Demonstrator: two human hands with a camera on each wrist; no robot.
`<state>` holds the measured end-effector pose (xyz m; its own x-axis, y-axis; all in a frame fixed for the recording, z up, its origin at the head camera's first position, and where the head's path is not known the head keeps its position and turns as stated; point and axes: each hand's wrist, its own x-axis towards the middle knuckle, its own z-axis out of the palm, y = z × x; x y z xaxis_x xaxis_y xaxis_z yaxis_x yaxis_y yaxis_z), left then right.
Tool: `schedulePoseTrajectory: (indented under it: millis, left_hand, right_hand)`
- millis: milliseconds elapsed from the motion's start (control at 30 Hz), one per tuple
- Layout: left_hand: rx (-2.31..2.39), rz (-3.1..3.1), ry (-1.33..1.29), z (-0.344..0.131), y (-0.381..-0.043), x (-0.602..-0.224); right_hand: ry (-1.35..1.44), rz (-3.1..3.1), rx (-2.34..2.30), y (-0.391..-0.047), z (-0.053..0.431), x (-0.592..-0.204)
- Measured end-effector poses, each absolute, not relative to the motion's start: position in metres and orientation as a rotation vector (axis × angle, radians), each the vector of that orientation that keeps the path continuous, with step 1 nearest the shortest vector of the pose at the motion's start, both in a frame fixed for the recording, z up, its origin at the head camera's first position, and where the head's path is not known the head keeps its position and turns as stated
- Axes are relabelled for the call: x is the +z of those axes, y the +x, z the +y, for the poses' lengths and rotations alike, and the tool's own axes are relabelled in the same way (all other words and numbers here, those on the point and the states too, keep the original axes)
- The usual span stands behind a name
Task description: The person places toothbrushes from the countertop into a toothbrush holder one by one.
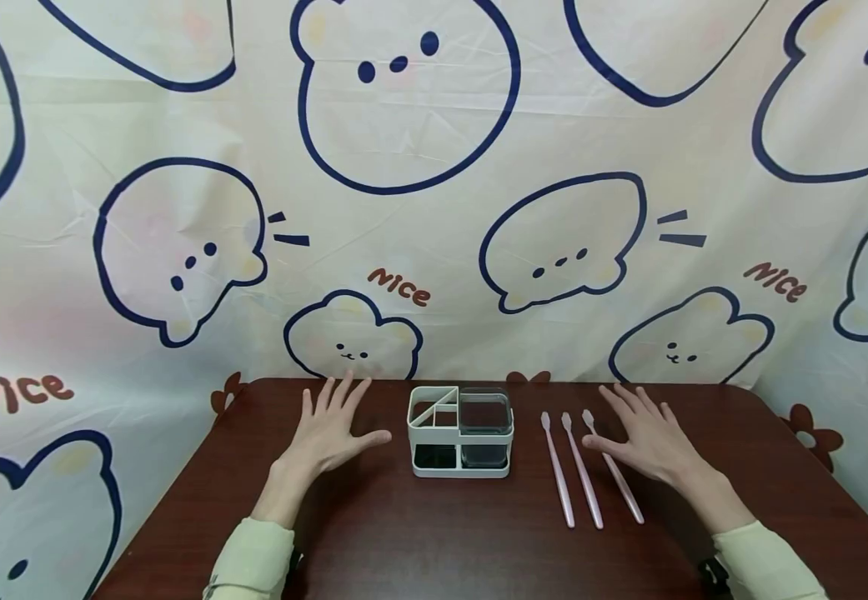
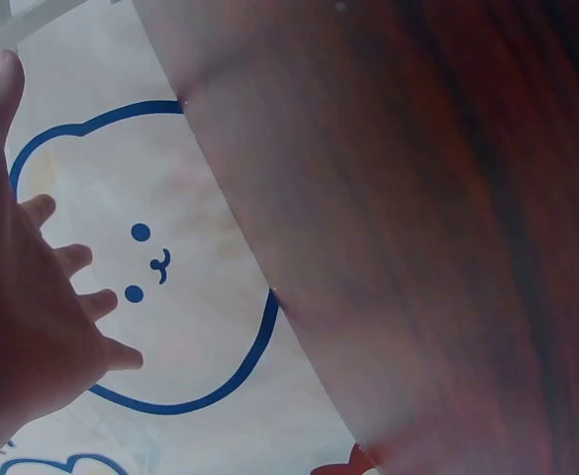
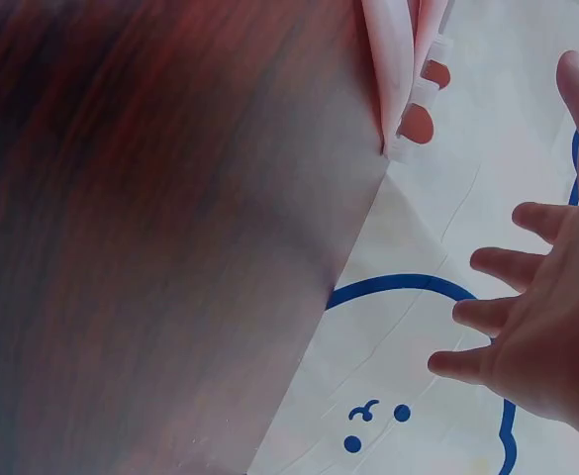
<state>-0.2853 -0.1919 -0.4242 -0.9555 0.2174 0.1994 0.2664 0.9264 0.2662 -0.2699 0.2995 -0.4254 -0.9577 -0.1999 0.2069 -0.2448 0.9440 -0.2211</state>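
Observation:
My left hand [image 1: 328, 435] is spread with straight fingers over the far left part of the table, holding nothing. To its right stands a white organizer box [image 1: 460, 472] with divided compartments and a clear section on its right side. Three pink toothbrushes lie side by side to the right of the box: a left one [image 1: 558, 475], a middle one [image 1: 584, 475] and a right one [image 1: 617, 475], heads pointing away from me. My right hand [image 1: 647, 437] is also spread and holds nothing; its thumb overlaps the right toothbrush in the head view.
The dark brown wooden table [image 1: 509, 554] ends at the back against a pale curtain [image 1: 449, 242] printed with blue-outlined bear faces. The same cloth hangs down along both sides of the table. Pale yellow-green sleeves [image 1: 253, 550] cover my forearms.

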Motion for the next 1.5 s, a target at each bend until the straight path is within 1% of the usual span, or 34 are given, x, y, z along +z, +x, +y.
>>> schedulePoseTrajectory:
  millis: [267,467,733,1067,1500]
  left_hand:
    - [-0.453,-2.930,-0.379,-0.193,-0.285,-0.424]
    - [-0.569,-2.892,-0.435,-0.192,-0.286,-0.421]
    - [-0.783,-2.870,-0.500,-0.185,-0.284,-0.418]
    - [-0.923,-2.912,-0.486,-0.171,-0.274,-0.415]
    - [-1.179,-2.925,-0.550,-0.155,-0.277,-0.415]
  right_hand:
    - [0.380,-2.893,0.343,-0.267,0.300,-0.423]
    - [0.417,-2.862,0.367,-0.270,0.303,-0.424]
    - [0.443,-2.892,0.523,-0.269,0.308,-0.426]
    - [0.479,-2.885,0.725,-0.269,0.314,-0.429]
    - [0.505,-2.939,0.849,-0.266,0.316,-0.429]
